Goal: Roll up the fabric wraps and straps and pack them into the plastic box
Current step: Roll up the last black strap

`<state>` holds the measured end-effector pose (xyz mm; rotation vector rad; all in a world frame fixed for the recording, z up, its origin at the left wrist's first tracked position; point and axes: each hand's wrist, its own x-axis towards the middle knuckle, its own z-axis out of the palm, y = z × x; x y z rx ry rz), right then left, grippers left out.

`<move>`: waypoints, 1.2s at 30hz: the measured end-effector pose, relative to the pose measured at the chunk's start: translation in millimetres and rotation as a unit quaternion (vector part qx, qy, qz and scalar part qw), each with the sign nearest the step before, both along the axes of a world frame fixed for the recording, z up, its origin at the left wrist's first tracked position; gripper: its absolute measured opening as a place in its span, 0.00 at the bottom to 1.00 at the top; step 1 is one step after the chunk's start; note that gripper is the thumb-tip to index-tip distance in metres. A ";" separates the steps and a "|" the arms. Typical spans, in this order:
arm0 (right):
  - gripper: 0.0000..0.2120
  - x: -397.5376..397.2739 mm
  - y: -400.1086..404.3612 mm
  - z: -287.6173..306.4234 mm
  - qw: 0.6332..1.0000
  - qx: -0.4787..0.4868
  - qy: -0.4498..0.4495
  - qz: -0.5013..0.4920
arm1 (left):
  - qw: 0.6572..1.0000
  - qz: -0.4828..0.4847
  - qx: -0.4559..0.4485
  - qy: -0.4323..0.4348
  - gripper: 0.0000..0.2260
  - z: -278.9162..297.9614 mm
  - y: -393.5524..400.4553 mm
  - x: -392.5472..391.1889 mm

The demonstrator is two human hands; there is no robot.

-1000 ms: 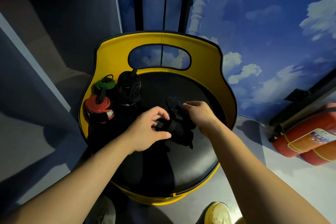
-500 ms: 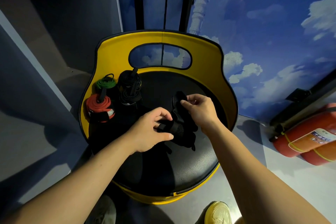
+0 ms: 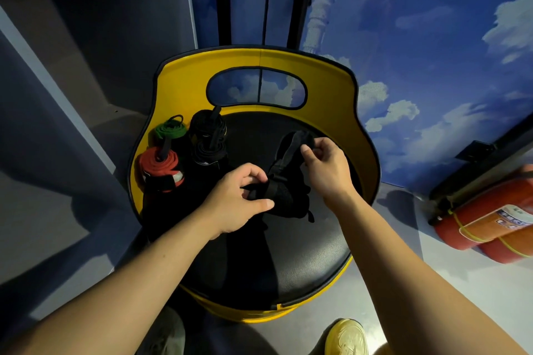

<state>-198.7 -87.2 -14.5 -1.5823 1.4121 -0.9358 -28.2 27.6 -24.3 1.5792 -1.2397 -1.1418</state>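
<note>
A black fabric wrap (image 3: 288, 190) lies bunched on the round black seat of a yellow chair (image 3: 184, 75). My left hand (image 3: 239, 202) pinches the wrap's near end. My right hand (image 3: 326, 170) pinches its loose strap and holds it stretched up toward the chair back. At the seat's left stand rolled wraps: a red one (image 3: 161, 167), a green one (image 3: 170, 130) and two black ones (image 3: 207, 138). They look to stand in a dark container whose walls I cannot make out.
Blue sky-painted walls stand behind and to the right of the chair. Two red fire extinguishers (image 3: 490, 228) lie on the floor at the right. A yellow shoe (image 3: 346, 337) shows at the bottom edge. Grey panels rise at the left.
My right hand has lifted the strap end up and away from the bundle, drawing it out toward the chair back. My left hand has stayed on the wrap.
</note>
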 end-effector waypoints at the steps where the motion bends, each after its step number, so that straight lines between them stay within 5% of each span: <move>1: 0.06 0.1 0.3 0.1 1.000 -0.003 0.000 0.001 | 1.000 0.003 -0.001 -0.002 0.16 1.0 -0.1 0.2; 8: 0.14 -2.8 1.0 9.8 0.999 0.009 -0.045 -0.003 | 0.999 0.032 0.011 -0.011 0.15 -5.8 1.5 3.5; 12: 0.05 -6.5 -2.7 11.3 0.998 0.010 -0.055 0.015 | 0.998 0.059 -0.008 0.018 0.16 -5.3 0.3 9.5; 16: 0.06 -6.8 -0.7 16.7 0.991 0.016 -0.129 0.037 | 0.998 0.063 -0.006 0.018 0.16 -4.3 -1.7 11.9; 19: 0.11 -8.2 -0.8 18.6 0.992 0.011 -0.113 0.048 | 0.998 0.057 0.000 0.016 0.18 -4.5 -2.9 8.9; 28: 0.05 -11.3 5.3 29.5 0.991 -0.060 -0.104 0.062 | 0.996 0.071 0.030 0.037 0.27 -10.3 -8.4 10.3; 36: 0.05 -2.6 24.6 53.5 0.962 0.096 -0.213 0.140 | 0.985 0.147 0.024 0.090 0.20 -10.0 -20.2 10.4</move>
